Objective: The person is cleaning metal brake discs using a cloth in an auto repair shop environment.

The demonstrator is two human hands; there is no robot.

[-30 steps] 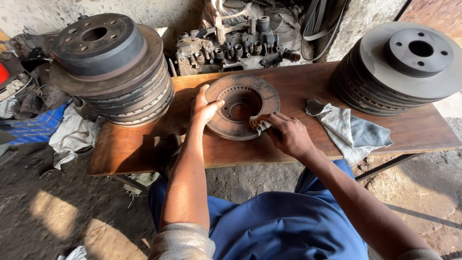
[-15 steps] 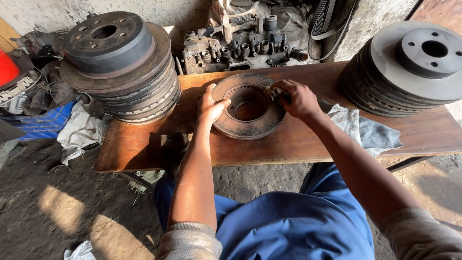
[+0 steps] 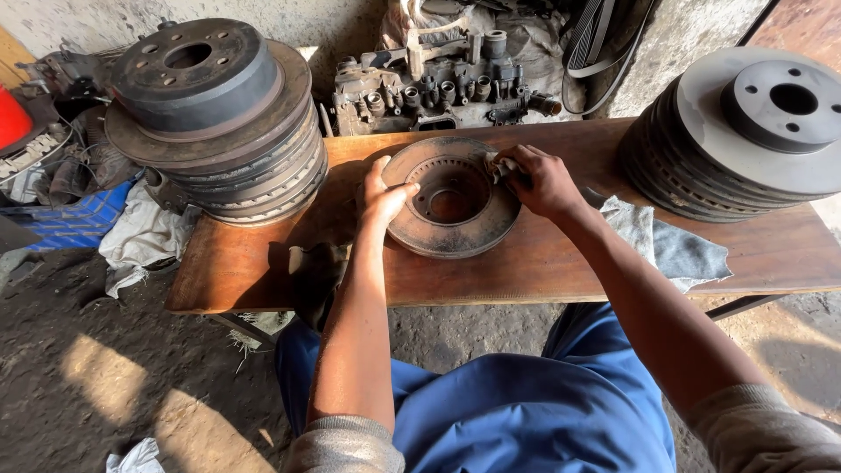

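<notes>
Bracing the disc with your left hand, fingers spread flat on its rim at nine o'clock, stops it sliding on the bench. Your right hand pinches a small pad against the face at two o'clock. Round, with no long axis, the disc lies mid-bench, hub recess up.

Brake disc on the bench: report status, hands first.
Left hand flat on disc rim, steadying. Right hand presses small pad on far rim. Rag beside right arm, clear of disc.
</notes>
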